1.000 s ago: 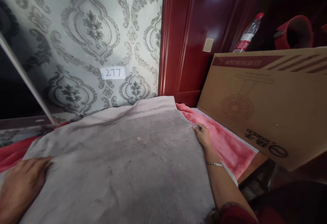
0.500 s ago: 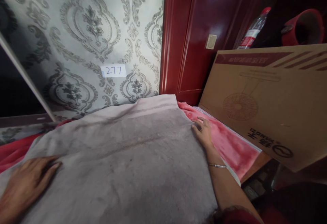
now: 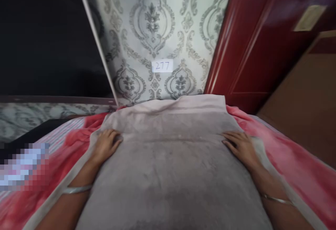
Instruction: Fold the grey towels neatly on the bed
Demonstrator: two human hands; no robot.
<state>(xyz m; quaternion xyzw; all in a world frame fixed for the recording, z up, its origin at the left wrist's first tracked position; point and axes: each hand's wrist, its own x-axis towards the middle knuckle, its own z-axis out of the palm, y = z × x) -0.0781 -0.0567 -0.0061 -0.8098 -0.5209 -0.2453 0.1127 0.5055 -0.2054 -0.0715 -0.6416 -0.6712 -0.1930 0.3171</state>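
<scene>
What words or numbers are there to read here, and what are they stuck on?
"277": handwritten on a small white label stuck on the patterned wallpaper.
Pale plate on the red door: nothing readable on it.
No other text shows.

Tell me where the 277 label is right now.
In the head view the 277 label is stuck on the patterned wallpaper, centre frame, just above the far edge of the grey towel and left of the red door.
</scene>
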